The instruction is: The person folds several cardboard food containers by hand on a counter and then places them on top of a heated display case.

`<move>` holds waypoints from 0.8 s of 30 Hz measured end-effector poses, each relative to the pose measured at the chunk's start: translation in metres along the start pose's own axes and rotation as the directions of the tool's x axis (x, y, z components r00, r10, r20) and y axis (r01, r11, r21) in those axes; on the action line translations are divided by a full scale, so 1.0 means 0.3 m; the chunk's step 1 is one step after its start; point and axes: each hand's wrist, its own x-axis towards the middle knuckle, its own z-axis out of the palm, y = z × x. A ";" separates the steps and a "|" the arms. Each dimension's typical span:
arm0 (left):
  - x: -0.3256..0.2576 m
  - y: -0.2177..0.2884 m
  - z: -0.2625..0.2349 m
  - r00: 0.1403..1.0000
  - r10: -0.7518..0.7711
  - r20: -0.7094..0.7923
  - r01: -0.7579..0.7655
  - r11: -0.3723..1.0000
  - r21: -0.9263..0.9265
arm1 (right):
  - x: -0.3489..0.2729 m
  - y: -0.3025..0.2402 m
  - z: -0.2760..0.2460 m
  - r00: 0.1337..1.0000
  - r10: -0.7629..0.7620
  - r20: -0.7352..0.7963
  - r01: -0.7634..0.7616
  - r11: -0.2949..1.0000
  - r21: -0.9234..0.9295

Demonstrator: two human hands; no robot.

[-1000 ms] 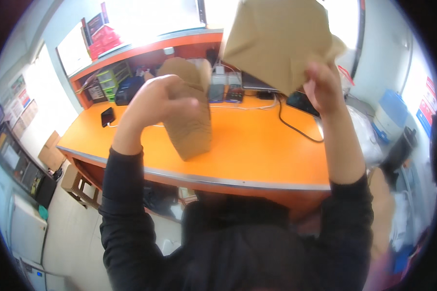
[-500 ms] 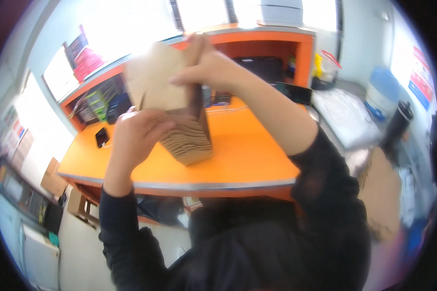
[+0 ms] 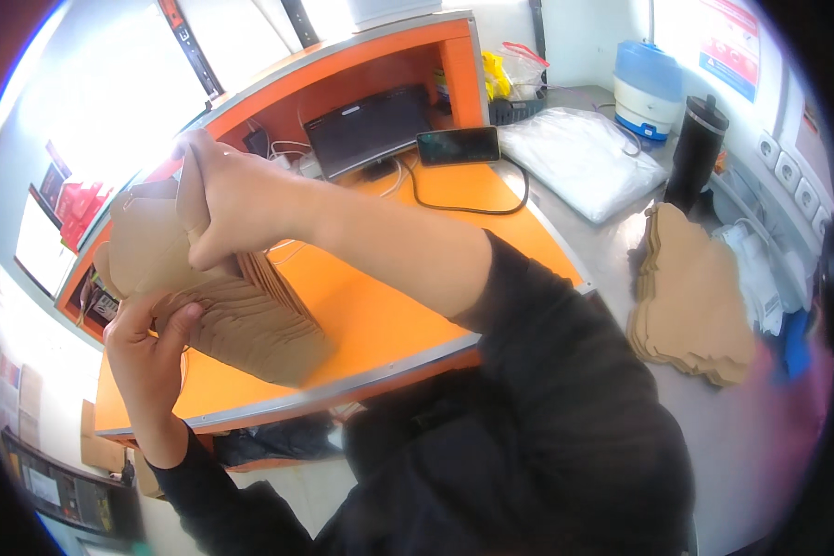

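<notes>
The person's black sleeves (image 3: 574,408) fill the nearest part of the view. The left hand (image 3: 148,357) is against the near side of a nested stack of brown cartons (image 3: 259,338), its fingers bent and its thumb laid along the cardboard; whether they grip, I cannot tell. The stack leans over the left part of the orange surface (image 3: 398,287). The right hand (image 3: 241,199) reaches across to the stack's upper end, its fingers closed on the edge of an opened brown carton (image 3: 144,246) there.

To the right, on a grey surface (image 3: 593,269), lies a pile of flat brown cardboard (image 3: 695,296) with scalloped edges. Just behind it stands a black tumbler (image 3: 695,157), and beside that lies a clear plastic package (image 3: 574,157) with white contents.

Farther back, a dark phone (image 3: 459,145) is propped near a black monitor (image 3: 366,130), which stands before the orange shelf (image 3: 459,69). A blue-and-white container (image 3: 647,88) stands by the far wall, near a red-and-blue poster (image 3: 730,46)
</notes>
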 end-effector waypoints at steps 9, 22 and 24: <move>0.078 0.032 -0.047 0.906 -0.124 0.405 0.155 0.987 -0.043 | 0.028 0.054 0.000 0.994 0.104 0.018 -0.105 0.987 0.124; 0.238 0.115 -0.018 0.534 -0.364 0.763 0.135 0.928 0.348 | 0.089 0.073 0.015 0.975 0.122 0.184 -0.139 0.987 0.079; 0.258 0.097 -0.010 0.484 -0.412 0.772 0.159 0.909 0.386 | 0.094 0.076 0.013 0.970 0.111 0.217 -0.126 0.991 0.055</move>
